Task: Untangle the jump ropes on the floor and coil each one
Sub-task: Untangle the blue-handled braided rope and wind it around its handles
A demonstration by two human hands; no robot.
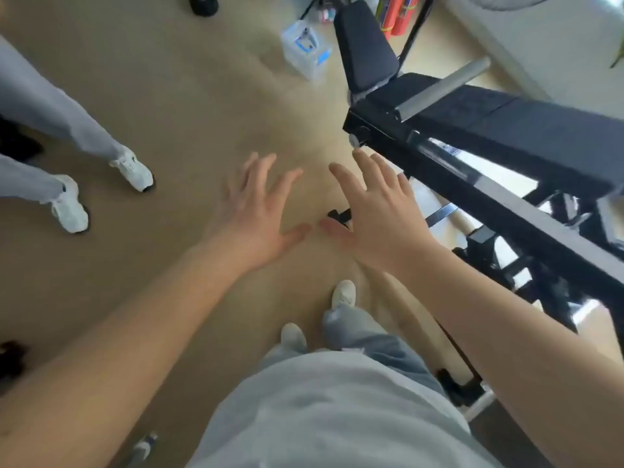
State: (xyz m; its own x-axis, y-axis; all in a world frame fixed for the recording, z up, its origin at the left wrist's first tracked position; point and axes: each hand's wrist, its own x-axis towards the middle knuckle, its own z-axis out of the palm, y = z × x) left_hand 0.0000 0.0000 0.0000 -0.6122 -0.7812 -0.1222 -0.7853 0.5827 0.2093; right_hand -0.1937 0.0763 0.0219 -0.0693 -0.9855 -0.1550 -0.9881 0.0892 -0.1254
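Note:
My left hand [256, 214] and my right hand [374, 214] are stretched out side by side over the tan floor, palms down, fingers spread, holding nothing. Their thumbs nearly touch. No jump rope can be made out anywhere on the floor. A small black object [339, 216] pokes out just behind my right thumb; what it is cannot be told. The picture is blurred by motion. My own legs and white shoes [343, 293] are below the hands.
A black weight bench [506, 136] with its frame fills the right side, close to my right hand. Another person's grey trouser legs and white shoes [133, 168] stand at the left. A clear plastic box [305, 49] sits on the floor farther off.

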